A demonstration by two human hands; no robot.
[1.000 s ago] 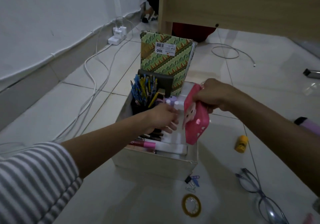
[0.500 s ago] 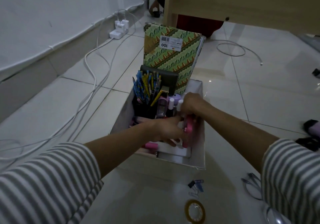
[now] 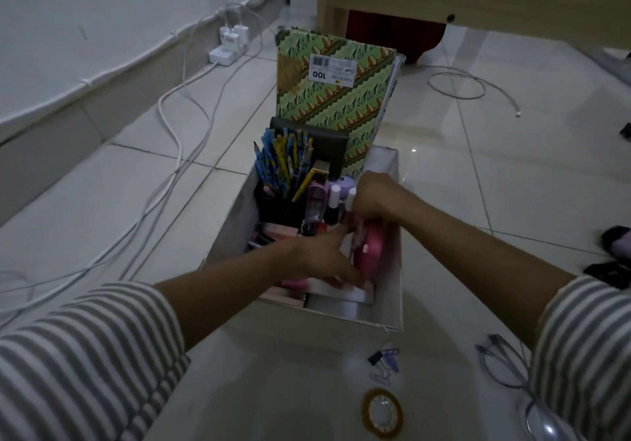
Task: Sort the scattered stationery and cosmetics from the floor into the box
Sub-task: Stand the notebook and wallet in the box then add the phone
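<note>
Box (image 3: 392, 269), both my hands inside it. The pink case (image 3: 372, 252) stands on edge near the right wall; my right hand (image 3: 375, 198) grips its top, while my left hand (image 3: 317, 256), fingers straight, presses the flat items beside it aside. To seat it well, I should hold that gap open and slide the case straight down. Tape (image 3: 381, 413) and clips (image 3: 384, 360) lie on the floor, unsorted.

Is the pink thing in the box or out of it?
In the box. The pink case sits down between the walls, below the rim, with the right hand gripping its top end.
</note>
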